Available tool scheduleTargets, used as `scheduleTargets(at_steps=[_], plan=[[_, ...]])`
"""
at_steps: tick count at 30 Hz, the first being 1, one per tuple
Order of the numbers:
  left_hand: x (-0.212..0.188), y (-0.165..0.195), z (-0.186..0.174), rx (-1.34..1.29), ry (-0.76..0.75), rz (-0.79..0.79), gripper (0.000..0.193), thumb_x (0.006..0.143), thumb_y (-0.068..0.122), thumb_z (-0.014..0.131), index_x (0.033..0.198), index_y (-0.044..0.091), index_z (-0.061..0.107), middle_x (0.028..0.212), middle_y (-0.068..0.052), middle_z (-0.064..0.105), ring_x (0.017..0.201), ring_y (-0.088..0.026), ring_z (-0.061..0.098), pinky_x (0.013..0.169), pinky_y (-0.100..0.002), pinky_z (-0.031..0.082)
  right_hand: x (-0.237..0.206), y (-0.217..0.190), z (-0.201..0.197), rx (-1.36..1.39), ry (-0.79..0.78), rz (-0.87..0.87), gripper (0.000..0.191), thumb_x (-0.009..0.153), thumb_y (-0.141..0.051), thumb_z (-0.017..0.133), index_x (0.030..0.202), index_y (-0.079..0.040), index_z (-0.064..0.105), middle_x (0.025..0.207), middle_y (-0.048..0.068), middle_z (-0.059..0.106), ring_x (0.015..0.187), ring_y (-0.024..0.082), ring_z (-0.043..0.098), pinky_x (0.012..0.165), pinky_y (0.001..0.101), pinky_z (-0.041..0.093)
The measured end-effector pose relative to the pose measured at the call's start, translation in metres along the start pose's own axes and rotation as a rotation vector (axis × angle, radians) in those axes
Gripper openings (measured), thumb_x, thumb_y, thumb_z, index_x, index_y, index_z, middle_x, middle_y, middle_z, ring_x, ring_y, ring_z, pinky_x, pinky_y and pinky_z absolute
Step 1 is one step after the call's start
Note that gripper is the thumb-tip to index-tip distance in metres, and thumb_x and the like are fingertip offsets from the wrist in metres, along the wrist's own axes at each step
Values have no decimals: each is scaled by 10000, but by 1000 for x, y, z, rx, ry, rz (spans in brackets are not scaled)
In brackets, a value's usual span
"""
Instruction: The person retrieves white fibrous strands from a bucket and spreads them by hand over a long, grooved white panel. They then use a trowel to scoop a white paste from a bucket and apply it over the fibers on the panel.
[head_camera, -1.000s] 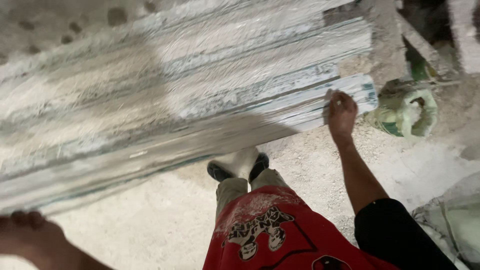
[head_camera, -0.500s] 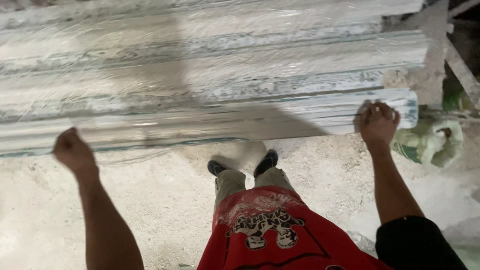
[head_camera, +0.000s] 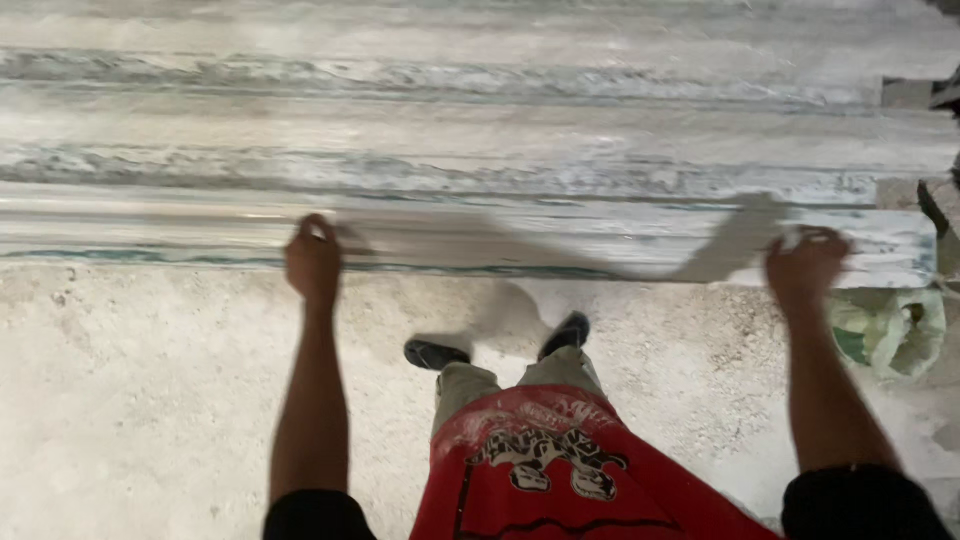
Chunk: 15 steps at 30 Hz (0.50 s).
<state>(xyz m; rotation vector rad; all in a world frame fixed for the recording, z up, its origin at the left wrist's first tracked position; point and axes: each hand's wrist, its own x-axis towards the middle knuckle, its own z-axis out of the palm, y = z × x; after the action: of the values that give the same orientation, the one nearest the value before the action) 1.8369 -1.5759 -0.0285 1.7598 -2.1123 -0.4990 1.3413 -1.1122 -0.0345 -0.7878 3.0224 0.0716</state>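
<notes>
Head view: left hand (head_camera: 313, 258) now joins right hand (head_camera: 805, 265) on slab edge (head_camera: 560, 250).

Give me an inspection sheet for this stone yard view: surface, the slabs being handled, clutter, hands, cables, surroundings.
Surface: pale, dusty, gritty floor.
Job's things: a stack of long grey-white veined slabs, stepped towards the person; the nearest slab edge is the one under both hands.
Clutter: a crumpled green and white bag on the floor by the slabs' right end.
Hands: left hand closed on the nearest slab edge; right hand gripping the same edge near its right end.
Cables: nothing seen.
Surroundings: dark shoes close to the slabs, red printed shirt, stone blocks at the right edge.
</notes>
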Motion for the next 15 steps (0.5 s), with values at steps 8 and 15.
scheduleTargets(at_steps=[8, 15], plan=[[11, -25, -15, 40, 71, 268, 191, 1032, 306, 587, 1051, 182, 730, 875, -125, 719, 706, -367, 698, 575, -502, 557, -90, -353, -20, 279, 303, -719, 221, 946, -175, 612, 1074, -6, 674, 1060, 217, 689, 975, 363, 638, 893, 520, 519], [28, -66, -41, -32, -56, 518, 215, 1005, 308, 623, 1157, 209, 738, 852, -132, 687, 693, -350, 687, 539, -480, 547, -114, -441, -29, 447, 187, -418, 188, 928, -235, 682, 873, -63, 733, 781, 175, 696, 745, 385, 672, 722, 536, 517]])
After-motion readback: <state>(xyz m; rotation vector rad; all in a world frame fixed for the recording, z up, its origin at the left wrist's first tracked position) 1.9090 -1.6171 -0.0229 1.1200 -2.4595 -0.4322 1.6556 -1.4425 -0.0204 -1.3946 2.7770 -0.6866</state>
